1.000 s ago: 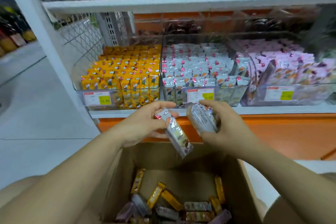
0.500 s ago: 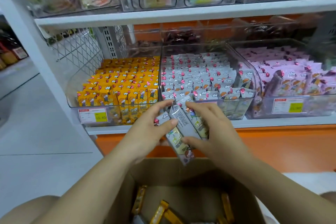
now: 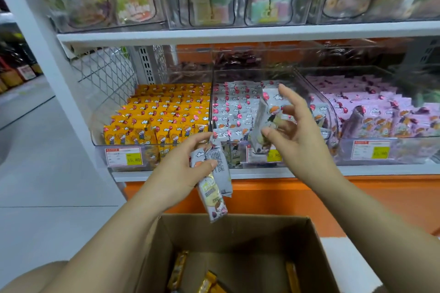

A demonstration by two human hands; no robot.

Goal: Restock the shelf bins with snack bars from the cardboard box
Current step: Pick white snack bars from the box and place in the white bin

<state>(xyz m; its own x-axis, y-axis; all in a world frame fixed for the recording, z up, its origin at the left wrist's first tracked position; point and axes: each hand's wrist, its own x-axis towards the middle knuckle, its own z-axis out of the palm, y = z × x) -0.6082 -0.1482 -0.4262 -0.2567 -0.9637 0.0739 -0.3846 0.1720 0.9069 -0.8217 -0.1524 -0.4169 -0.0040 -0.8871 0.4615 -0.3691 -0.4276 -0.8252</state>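
My left hand (image 3: 181, 173) grips two grey snack bars (image 3: 213, 185) that hang down above the open cardboard box (image 3: 309, 257). My right hand (image 3: 295, 131) pinches another grey snack bar (image 3: 266, 116) between thumb and fingers, held upright over the front of the middle clear bin (image 3: 259, 154), which is packed with grey bars. Yellow and orange bars (image 3: 207, 278) lie at the bottom of the box. The box's near part is out of view.
A clear bin of yellow bars (image 3: 157, 116) sits left of the middle bin and a bin of pink bars (image 3: 381, 112) sits right. A white shelf (image 3: 238, 33) with bagged sweets hangs above. An orange panel (image 3: 381, 197) runs below the shelf edge; grey floor lies to the left.
Both hands rose from just over the box toward the shelf. My right hand took one bar away from the left-hand bundle and lifted it over the middle bin.
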